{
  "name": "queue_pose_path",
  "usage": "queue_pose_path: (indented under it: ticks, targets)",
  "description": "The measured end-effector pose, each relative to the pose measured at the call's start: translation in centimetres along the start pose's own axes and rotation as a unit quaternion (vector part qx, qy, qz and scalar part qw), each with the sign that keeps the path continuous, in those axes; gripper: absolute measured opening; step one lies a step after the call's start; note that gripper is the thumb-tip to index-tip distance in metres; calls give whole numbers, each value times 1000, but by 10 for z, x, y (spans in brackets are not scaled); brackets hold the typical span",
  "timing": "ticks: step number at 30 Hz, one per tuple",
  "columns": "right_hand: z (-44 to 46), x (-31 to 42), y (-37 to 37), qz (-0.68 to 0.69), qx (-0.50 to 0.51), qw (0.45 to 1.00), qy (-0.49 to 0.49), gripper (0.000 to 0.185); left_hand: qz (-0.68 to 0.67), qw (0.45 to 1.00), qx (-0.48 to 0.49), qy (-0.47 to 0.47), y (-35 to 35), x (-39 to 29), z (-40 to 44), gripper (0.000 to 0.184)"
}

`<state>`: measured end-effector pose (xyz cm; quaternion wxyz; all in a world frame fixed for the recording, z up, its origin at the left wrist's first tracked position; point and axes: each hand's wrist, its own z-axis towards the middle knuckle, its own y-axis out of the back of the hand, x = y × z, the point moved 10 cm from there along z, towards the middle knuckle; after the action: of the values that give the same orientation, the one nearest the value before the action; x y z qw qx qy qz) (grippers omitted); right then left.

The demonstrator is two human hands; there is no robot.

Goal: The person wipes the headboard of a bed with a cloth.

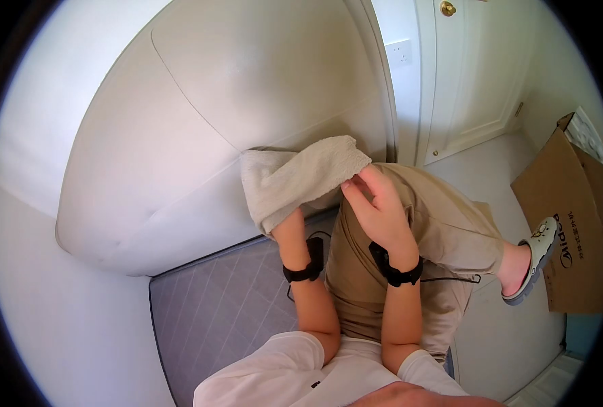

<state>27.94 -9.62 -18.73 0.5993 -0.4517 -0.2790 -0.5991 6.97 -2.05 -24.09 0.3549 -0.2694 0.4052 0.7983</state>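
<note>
A light beige-grey cloth with a terry-like texture hangs over my left hand, against the seam of a large pale padded panel. Only the wrist end of that hand shows; its fingers are hidden beneath the fabric. My right hand grips the cloth's right edge between thumb and fingers, just above my raised knee. A black band with a dark device is strapped round my left wrist, and a similar one round my right.
I sit on a grey quilted mat below the panel. A brown cardboard box stands on the right, near my foot in a light clog. Behind are a white door and a wall socket. Black cable runs by my leg.
</note>
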Motion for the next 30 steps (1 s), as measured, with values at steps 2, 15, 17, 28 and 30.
queue_pose_path:
  ticks: [2, 15, 17, 28, 30]
  targets:
    - [1, 5, -6, 13, 13, 1000, 8, 25, -57, 998, -14, 22, 7, 2, 1, 48]
    - [-1, -5, 26, 30, 4, 998, -54, 18, -658, 733, 2, 173, -24, 20, -20, 53]
    - [-1, -5, 31, 36, -8, 998, -57, 18, -640, 754, 15, 148, -25, 17, -23, 54]
    - [-3, 23, 1, 31, 78, 996, -40, 13, -586, 808, 22, 60, -22, 13, -33, 57]
    - [-9, 26, -7, 27, 129, 990, -50, 10, -585, 809, 22, 54, -23, 13, -37, 57]
